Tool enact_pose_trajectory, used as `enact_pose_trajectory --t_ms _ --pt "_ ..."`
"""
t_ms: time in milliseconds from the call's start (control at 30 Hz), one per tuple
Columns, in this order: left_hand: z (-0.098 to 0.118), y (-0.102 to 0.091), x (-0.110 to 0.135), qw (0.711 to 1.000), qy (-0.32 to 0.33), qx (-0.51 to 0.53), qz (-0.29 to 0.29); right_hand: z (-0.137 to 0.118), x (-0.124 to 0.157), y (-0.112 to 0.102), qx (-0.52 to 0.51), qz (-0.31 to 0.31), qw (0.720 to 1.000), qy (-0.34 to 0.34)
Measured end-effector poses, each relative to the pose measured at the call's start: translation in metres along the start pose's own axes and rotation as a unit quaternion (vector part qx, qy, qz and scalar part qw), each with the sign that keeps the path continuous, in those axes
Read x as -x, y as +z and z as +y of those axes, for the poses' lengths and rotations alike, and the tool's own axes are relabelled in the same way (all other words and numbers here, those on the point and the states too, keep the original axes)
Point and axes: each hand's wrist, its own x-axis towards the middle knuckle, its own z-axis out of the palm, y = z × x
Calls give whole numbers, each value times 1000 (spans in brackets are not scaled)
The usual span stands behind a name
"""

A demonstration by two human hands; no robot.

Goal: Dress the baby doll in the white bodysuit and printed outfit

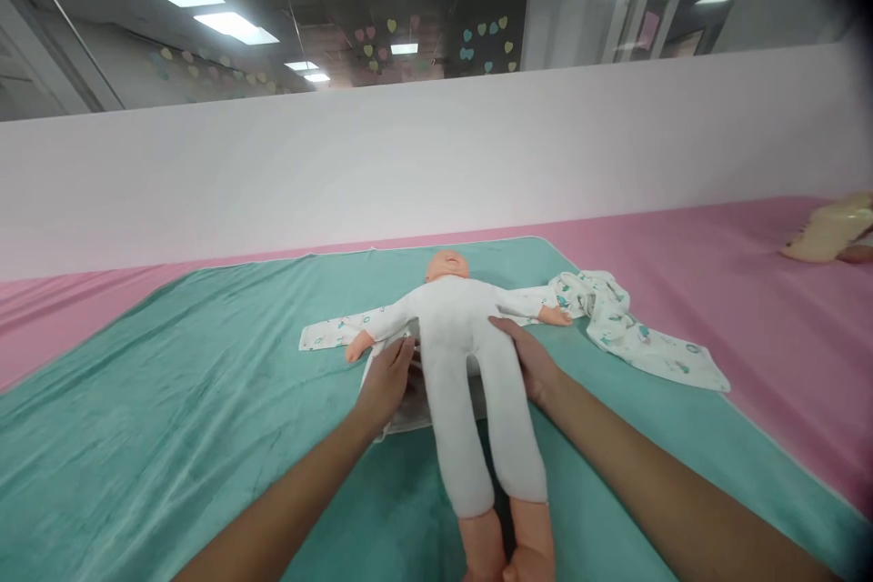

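Observation:
A baby doll (450, 327) with a white cloth body lies on its back, head away from me and bare feet toward me. Under it a white printed baby shirt (324, 334) is spread, one sleeve out to the left. My left hand (390, 375) is at the doll's left-hand side by the waist, fingers partly hidden in shadow beneath it. On the other hip, my right hand (530, 359) grips the doll, thumb on top and fingers hidden underneath. Beside the doll's right-hand arm lies a bunched printed cloth (614, 314), its flat end stretching right.
A teal blanket (225, 364) covers the pink surface (743, 291) under the doll. Along the back stands a low white wall (341, 173), with dark glass above it. At the far right edge rests a beige object (828, 229), partly cut off.

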Motion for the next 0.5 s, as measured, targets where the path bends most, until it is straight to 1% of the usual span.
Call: enact_pose_trajectory --t_ms 67,133,233,300,333,400,433,467,500 --pt "-12 -8 -22 990 63 -127 1 -5 -2 -5 -1 13 1000 5" --pt "-19 -9 -41 968 95 -232 8 -9 -3 -9 -6 23 1000 -2" --pt "-25 -2 -61 939 97 -324 53 -13 -4 -14 -8 41 999 -35" --pt "-29 0 -71 931 86 -346 78 -15 -4 -16 2 51 997 -59" --pt "-33 -2 -76 935 72 -338 83 -16 -4 -17 8 54 996 -74" --pt "-45 -12 -83 956 32 -275 93 -18 -3 -18 19 68 993 -99" --pt "-52 -19 -87 970 12 -218 106 -19 -2 -18 22 80 991 -107" --pt "-59 -26 -89 982 -10 -139 128 -20 -2 -18 23 92 989 -112" --pt "-66 -33 -91 987 -33 -47 152 -20 -1 -18 23 102 988 -113"
